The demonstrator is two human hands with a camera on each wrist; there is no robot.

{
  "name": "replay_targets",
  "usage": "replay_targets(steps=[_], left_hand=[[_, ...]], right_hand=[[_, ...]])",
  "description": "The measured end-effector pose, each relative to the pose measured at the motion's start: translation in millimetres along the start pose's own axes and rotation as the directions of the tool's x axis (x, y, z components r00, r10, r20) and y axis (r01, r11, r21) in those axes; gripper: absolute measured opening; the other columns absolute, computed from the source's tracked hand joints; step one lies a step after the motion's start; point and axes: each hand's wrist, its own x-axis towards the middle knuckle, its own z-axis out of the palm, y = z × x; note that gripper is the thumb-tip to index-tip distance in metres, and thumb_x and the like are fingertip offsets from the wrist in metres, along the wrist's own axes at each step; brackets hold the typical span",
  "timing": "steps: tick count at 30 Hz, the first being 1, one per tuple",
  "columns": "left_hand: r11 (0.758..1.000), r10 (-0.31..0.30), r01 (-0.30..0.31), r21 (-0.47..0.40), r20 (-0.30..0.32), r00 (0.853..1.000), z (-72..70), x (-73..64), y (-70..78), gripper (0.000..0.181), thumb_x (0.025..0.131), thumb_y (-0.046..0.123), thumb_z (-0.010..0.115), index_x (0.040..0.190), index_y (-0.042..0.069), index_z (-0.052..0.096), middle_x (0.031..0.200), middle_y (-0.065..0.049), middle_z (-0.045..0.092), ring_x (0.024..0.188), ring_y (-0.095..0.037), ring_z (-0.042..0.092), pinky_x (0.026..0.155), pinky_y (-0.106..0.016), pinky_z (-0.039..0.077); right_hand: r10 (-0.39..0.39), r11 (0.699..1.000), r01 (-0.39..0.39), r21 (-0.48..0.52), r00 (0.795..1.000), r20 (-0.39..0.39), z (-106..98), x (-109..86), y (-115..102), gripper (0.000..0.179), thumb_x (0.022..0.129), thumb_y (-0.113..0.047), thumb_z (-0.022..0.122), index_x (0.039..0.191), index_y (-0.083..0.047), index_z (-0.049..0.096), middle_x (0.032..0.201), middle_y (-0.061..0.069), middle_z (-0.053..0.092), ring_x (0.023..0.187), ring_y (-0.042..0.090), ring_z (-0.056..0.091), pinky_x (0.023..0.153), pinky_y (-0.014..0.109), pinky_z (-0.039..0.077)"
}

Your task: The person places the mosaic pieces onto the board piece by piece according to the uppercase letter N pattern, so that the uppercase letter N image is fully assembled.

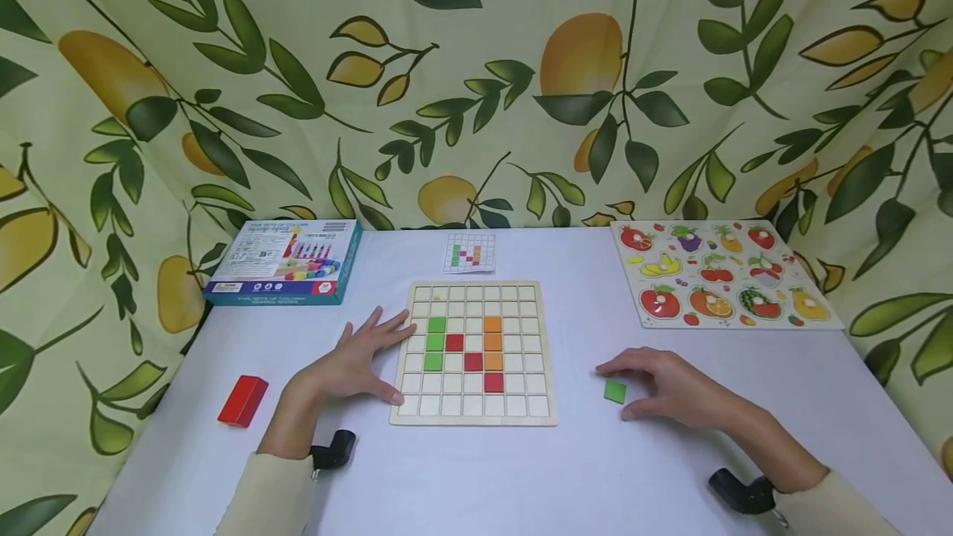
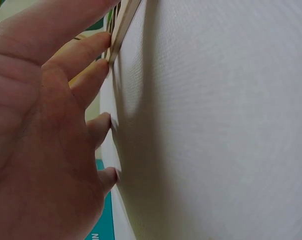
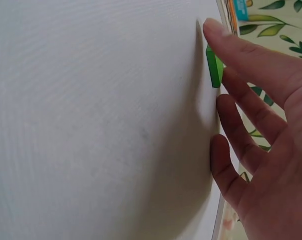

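A wooden grid board [image 1: 476,421] lies mid-table, with three green tiles [image 1: 435,343], three orange tiles [image 1: 492,342] and three red tiles [image 1: 473,362] in its squares. My left hand [image 1: 356,361] is spread at the board's left side, thumb and some fingertips on its edge. In the left wrist view, the left hand [image 2: 46,135] has its lower fingertips at the tablecloth. Right of the board, a loose green tile [image 1: 615,391] lies on the table between the parted thumb and fingers of my right hand [image 1: 673,387]. The right wrist view shows the same green tile [image 3: 214,67] beside the thumb.
A small printed card [image 1: 470,265] with a coloured grid pattern lies behind the board. At the back left is a flat boxed set [image 1: 283,259]; at the back right, a fruit puzzle board [image 1: 696,292]. A red block [image 1: 243,400] lies on the left of the white tablecloth.
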Motion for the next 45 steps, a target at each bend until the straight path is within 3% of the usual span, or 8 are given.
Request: replay_targets(steps=[10,22,31,36,45], left_hand=[[1.000,0.000,0.000,0.000,-0.003,1.000,-1.2,-1.9,-1.8,0.107,0.064,0.040,0.095,0.156,0.024,0.044,0.173,-0.001,0.023,0.162,-0.041,-0.002,0.125,-0.070,-0.010],[1.000,0.005,-0.005,0.004,0.004,1.000,0.1,0.8,0.1,0.107,0.064,0.041,0.095,0.156,0.025,0.043,0.173,0.000,0.023,0.162,-0.040,-0.002,0.125,-0.070,-0.009],[1.000,0.000,0.000,-0.014,0.009,1.000,0.5,1.3,-0.7,0.107,0.065,0.040,0.094,0.157,0.026,0.041,0.173,0.000,0.022,0.162,-0.040,-0.003,0.125,-0.070,-0.010],[1.000,0.006,-0.006,-0.001,0.006,1.000,-0.5,1.4,0.1,0.107,0.065,0.040,0.094,0.157,0.026,0.042,0.173,0.000,0.023,0.162,-0.040,-0.002,0.125,-0.070,-0.010],[1.000,-0.008,0.008,0.002,0.004,1.000,-1.5,0.2,0.6,0.107,0.065,0.039,0.094,0.157,0.026,0.041,0.173,0.000,0.022,0.162,-0.039,-0.002,0.125,-0.070,-0.010]], right_hand=[[-0.026,0.999,0.026,0.036,1.000,0.013,3,4.1,0,0.045,0.079,-0.025,0.088,0.121,-0.027,0.073,0.117,-0.010,0.074,0.104,-0.001,0.063,0.091,0.017,0.057],[-0.010,1.000,0.010,-0.004,1.000,0.004,0,4.0,-2,0.041,0.080,-0.027,0.087,0.119,-0.028,0.074,0.116,-0.012,0.075,0.107,0.002,0.065,0.096,0.019,0.056],[-0.016,1.000,0.016,-0.006,1.000,-0.008,-10,7.8,-8,0.040,0.079,-0.024,0.088,0.117,-0.022,0.075,0.111,-0.009,0.075,0.090,-0.003,0.060,0.081,0.016,0.057],[-0.021,0.999,0.021,0.025,1.000,-0.021,-11,12.1,-10,0.039,0.081,-0.019,0.086,0.118,-0.019,0.075,0.113,-0.005,0.076,0.091,-0.001,0.063,0.081,0.014,0.058],[-0.051,0.995,0.056,0.082,0.997,-0.061,3,24.5,-18,0.033,0.082,-0.014,0.085,0.114,-0.017,0.076,0.111,-0.001,0.077,0.087,-0.001,0.062,0.075,0.017,0.058]])
